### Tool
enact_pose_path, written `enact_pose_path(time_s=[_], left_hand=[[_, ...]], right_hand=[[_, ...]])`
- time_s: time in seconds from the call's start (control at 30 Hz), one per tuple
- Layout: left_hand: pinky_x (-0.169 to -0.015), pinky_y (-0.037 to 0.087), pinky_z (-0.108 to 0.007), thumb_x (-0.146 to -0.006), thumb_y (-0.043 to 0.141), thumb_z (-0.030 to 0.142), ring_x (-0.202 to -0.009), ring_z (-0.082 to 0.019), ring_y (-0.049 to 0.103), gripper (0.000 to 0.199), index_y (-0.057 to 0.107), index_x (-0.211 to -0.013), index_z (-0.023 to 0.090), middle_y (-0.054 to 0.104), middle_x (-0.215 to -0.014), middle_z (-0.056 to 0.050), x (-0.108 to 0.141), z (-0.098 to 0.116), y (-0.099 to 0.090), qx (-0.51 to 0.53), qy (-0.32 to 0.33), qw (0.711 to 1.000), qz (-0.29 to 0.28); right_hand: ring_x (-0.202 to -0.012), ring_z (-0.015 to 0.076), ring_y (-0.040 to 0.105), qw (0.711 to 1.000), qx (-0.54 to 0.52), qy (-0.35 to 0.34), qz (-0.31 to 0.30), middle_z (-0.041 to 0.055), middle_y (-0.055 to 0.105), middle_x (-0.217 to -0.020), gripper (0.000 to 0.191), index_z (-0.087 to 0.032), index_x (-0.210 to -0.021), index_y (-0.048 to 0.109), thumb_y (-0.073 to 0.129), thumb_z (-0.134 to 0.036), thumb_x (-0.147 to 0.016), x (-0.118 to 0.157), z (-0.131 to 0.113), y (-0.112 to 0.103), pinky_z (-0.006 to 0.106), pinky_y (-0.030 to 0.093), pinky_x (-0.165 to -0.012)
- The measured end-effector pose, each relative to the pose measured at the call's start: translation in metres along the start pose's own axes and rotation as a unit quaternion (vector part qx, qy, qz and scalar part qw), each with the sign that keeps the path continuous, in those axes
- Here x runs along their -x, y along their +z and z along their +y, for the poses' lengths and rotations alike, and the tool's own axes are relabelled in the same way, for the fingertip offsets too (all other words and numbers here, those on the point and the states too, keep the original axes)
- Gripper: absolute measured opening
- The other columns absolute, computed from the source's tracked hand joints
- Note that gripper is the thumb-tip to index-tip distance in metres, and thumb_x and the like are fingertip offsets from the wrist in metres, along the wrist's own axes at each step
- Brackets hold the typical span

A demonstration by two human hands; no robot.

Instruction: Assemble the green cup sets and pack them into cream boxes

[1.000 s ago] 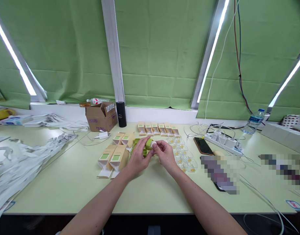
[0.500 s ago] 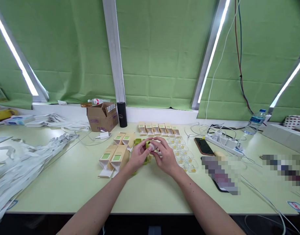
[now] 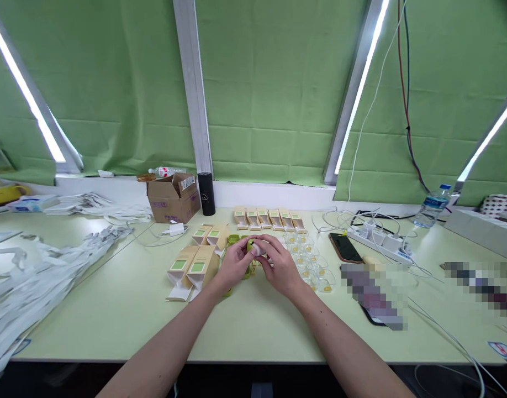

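Note:
Between my two hands is a small rounded piece, green on one side and white on the other (image 3: pixel 257 250); its kind does not show clearly. My left hand (image 3: pixel 236 262) pinches it from the left, and my right hand (image 3: pixel 281 266) has its fingers closed over it from the right. Several green pieces (image 3: pixel 233 239) lie on the table behind and under my left hand, partly hidden. To the left stand several open kraft-paper boxes (image 3: pixel 201 265) with green labels. Right of my right hand sit several clear plastic shells (image 3: pixel 305 260) with yellow spots.
Behind the hands runs a row of small kraft boxes (image 3: pixel 269 219). A cardboard carton (image 3: pixel 173 202) and a black bottle (image 3: pixel 206 193) stand at the back left. White strips (image 3: pixel 58 276) cover the left side. A phone (image 3: pixel 345 247), a power strip (image 3: pixel 380 243) and a water bottle (image 3: pixel 431 209) are right.
The small piece has turned slightly in my fingers, so less of its green side shows. Both hands stay in nearly the same place.

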State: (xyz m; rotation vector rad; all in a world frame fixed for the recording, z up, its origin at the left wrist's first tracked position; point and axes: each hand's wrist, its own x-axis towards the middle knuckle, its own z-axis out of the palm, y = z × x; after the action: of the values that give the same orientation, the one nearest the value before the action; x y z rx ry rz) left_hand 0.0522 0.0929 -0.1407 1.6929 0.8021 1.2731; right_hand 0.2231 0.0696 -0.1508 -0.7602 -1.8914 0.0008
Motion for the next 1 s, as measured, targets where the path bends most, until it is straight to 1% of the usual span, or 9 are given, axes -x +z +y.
enact_pose_path(time_s=[0.17,0.27,0.4,0.5,0.6,0.7,0.77,0.83,1.0], left_hand=[[-0.091,0.062,-0.04,-0.091,0.068,0.05,-0.096,-0.023,0.071,0.051,0.069,-0.13,0.019,0.075,-0.112,-0.011,0.0005,0.0026,0.0013,-0.02,0.01,1.0,0.002],[-0.083,0.063,-0.038,-0.089,0.069,0.049,-0.09,-0.023,0.071,0.051,0.069,-0.13,0.017,0.075,-0.104,-0.009,0.0002,0.0021,0.0015,-0.02,0.001,1.0,0.008],[-0.077,0.062,-0.034,-0.09,0.067,0.047,-0.088,-0.021,0.069,0.05,0.068,-0.131,0.019,0.074,-0.095,-0.006,-0.0004,0.0006,0.0016,-0.007,-0.008,1.0,0.0],[-0.079,0.061,-0.034,-0.091,0.066,0.048,-0.089,-0.021,0.068,0.049,0.068,-0.131,0.02,0.073,-0.098,-0.006,0.0002,0.0006,0.0016,-0.013,-0.004,1.0,-0.001],[-0.086,0.06,-0.036,-0.092,0.066,0.051,-0.091,-0.021,0.068,0.051,0.067,-0.134,0.022,0.072,-0.1,-0.006,0.0019,0.002,0.0007,-0.009,0.002,1.0,-0.006],[-0.089,0.058,-0.036,-0.092,0.068,0.055,-0.089,-0.02,0.066,0.055,0.066,-0.137,0.023,0.07,-0.094,-0.004,0.0039,0.004,-0.0006,0.004,-0.001,1.0,-0.018],[-0.09,0.057,-0.035,-0.091,0.07,0.056,-0.086,-0.019,0.065,0.058,0.066,-0.137,0.022,0.068,-0.087,-0.003,0.0047,0.005,-0.0012,0.007,-0.005,1.0,-0.021],[-0.09,0.057,-0.035,-0.091,0.07,0.057,-0.086,-0.019,0.064,0.059,0.066,-0.137,0.02,0.067,-0.086,-0.003,0.0047,0.005,-0.0014,0.009,-0.006,1.0,-0.023],[-0.093,0.056,-0.034,-0.091,0.07,0.056,-0.095,-0.02,0.065,0.055,0.068,-0.133,0.021,0.07,-0.102,-0.007,0.0029,0.0033,-0.0011,0.027,0.0,0.999,-0.022]], right_hand=[[-0.127,0.0254,0.065,1.0,0.007,-0.025,0.016,0.0133,0.062,-0.139,0.049,-0.031,-0.152,0.052,0.048,-0.016,-0.105,0.0008,0.0015,0.0018,0.042,0.062,-0.1],[-0.13,0.0264,0.063,1.0,0.008,-0.015,0.016,0.0137,0.063,-0.139,0.051,-0.029,-0.154,0.048,0.052,-0.018,-0.104,0.0017,0.0014,0.0021,0.043,0.061,-0.103],[-0.126,0.0272,0.066,0.999,0.034,-0.01,0.008,0.0129,0.065,-0.139,0.046,-0.028,-0.148,0.053,0.057,-0.022,-0.102,0.0021,0.0011,0.0014,0.042,0.062,-0.099],[-0.123,0.0262,0.068,0.999,0.046,-0.007,0.008,0.0126,0.066,-0.138,0.041,-0.027,-0.144,0.057,0.054,-0.021,-0.103,0.002,0.0012,0.0007,0.041,0.063,-0.096],[-0.126,0.0251,0.067,0.999,0.043,-0.003,0.012,0.013,0.065,-0.14,0.041,-0.027,-0.144,0.057,0.051,-0.019,-0.104,0.0019,0.0016,0.001,0.039,0.064,-0.095],[-0.128,0.025,0.066,0.999,0.033,-0.014,0.016,0.0136,0.064,-0.141,0.042,-0.026,-0.145,0.056,0.049,-0.017,-0.104,0.0014,0.0019,0.0017,0.04,0.065,-0.094],[-0.129,0.025,0.065,0.999,0.025,-0.028,0.018,0.0135,0.064,-0.141,0.044,-0.026,-0.146,0.055,0.049,-0.015,-0.104,0.0011,0.0019,0.0022,0.042,0.065,-0.097],[-0.131,0.0251,0.064,0.999,0.019,-0.036,0.02,0.0132,0.064,-0.142,0.046,-0.027,-0.147,0.054,0.049,-0.013,-0.103,0.001,0.0021,0.0026,0.044,0.063,-0.101],[-0.132,0.0257,0.063,0.999,0.009,-0.03,0.021,0.0129,0.065,-0.14,0.045,-0.027,-0.146,0.054,0.051,-0.014,-0.104,0.0019,0.0041,0.0043,0.046,0.062,-0.104]])
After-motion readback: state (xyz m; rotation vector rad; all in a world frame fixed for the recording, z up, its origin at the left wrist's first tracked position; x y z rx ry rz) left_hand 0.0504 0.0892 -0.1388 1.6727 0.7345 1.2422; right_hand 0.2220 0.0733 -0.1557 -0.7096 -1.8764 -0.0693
